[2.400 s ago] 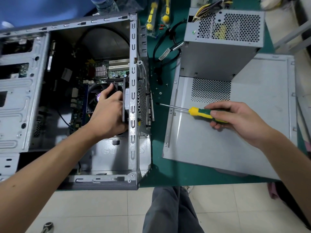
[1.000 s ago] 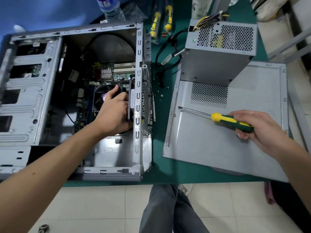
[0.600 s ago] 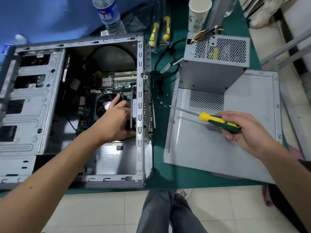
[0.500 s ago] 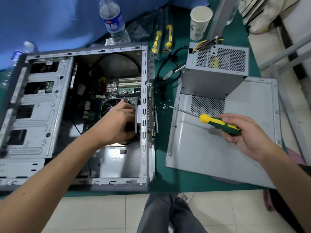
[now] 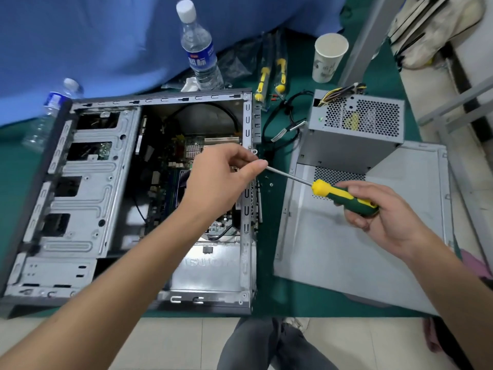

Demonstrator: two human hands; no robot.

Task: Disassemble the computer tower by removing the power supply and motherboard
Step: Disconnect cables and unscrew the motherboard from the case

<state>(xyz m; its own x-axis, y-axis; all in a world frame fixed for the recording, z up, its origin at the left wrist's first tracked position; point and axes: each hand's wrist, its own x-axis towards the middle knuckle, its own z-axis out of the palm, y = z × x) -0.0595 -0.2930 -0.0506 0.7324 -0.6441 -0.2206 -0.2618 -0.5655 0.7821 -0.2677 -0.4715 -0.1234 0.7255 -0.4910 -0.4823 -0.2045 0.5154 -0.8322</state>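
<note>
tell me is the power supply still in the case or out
Out. The power supply stands on the removed side panel, right of the open case.

Both forearms are bare with no sleeve, watch or ring in sight, the left hand (image 5: 218, 180) and right hand (image 5: 384, 212) ungloved, and grey trousers (image 5: 269, 345) cover the legs above a pale shoe (image 5: 296, 323).

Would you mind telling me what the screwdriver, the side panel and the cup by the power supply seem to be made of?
Screwdriver: bright bare-metal shaft; green-and-yellow handle, probably moulded plastic or rubber, matte.
Side panel: sheet metal, dull grey, with folded edges and a punched vent grid.
Cup: likely paper, white, matte, with a rolled rim.
</note>
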